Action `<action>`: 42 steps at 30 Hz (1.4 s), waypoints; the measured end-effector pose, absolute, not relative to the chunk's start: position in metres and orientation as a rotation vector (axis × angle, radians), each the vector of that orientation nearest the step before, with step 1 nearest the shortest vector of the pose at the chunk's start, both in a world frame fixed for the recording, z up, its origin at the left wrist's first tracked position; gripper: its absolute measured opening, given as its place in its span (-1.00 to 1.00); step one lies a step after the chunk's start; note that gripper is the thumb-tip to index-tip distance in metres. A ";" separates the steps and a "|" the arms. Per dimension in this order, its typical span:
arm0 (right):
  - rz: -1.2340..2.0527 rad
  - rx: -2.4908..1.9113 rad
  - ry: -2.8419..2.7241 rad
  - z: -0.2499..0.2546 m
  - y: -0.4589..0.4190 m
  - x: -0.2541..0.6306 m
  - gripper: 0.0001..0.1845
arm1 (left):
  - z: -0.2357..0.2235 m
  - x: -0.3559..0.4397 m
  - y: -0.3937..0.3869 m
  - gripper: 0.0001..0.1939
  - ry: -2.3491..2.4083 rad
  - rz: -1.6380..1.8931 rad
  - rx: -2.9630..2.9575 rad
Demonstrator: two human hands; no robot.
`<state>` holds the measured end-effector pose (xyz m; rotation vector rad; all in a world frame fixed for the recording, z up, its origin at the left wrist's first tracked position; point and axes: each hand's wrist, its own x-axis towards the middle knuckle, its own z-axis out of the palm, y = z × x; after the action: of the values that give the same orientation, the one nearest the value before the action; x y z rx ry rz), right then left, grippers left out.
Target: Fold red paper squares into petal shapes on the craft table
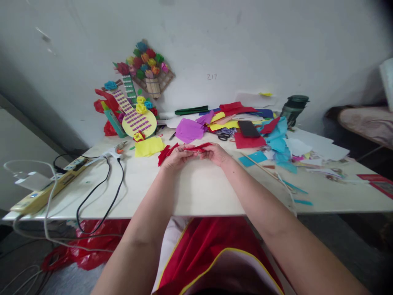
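A narrow folded strip of red crepe paper (201,146) is stretched between my two hands, just above the white table. My left hand (181,156) pinches its left end, thumb and fingers pressed together. At the other end my right hand (215,154) closes on the paper with bent fingers. More red paper strips (165,154) lie on the tabletop against the left hand, partly hidden by it. Yellow crepe paper (150,146) rests farther left, and a purple sheet (188,130) lies behind my hands.
A hot glue gun (115,151) and a power strip (58,184) with looping cables occupy the left side. Paper-flower guitars (139,123) lean on the wall. Scissors (223,136), a phone (248,129), a dark bottle (294,110), a wooden stick (260,167) and blue scraps (253,158) sit to the right.
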<state>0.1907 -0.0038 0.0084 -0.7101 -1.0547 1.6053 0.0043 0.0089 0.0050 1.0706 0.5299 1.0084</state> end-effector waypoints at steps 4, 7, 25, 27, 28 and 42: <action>1.624 -0.736 -1.041 0.007 -0.003 0.190 -0.88 | 0.003 0.007 0.011 -0.76 0.580 1.033 1.089; 1.683 -0.731 -1.026 0.008 -0.003 0.191 -0.83 | 0.003 0.007 0.011 -0.84 0.657 1.049 1.110; 1.482 -0.938 -1.126 0.005 -0.001 0.188 -0.84 | 0.002 0.005 0.014 -0.83 0.737 1.046 1.193; 1.472 -0.926 -1.108 0.003 0.001 0.188 -0.85 | 0.001 0.006 0.013 -0.82 0.715 1.072 1.187; 1.469 -0.919 -1.101 0.003 0.002 0.187 -0.85 | 0.001 0.007 0.012 -0.80 0.701 1.089 1.180; 1.417 -0.963 -1.047 0.007 -0.004 0.174 -0.87 | -0.005 0.017 0.013 -0.81 0.669 1.106 1.081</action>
<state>0.1743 -0.0037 0.0066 -0.9629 -1.0474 1.4169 0.0165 0.0129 -0.0049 1.0812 0.6691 1.1059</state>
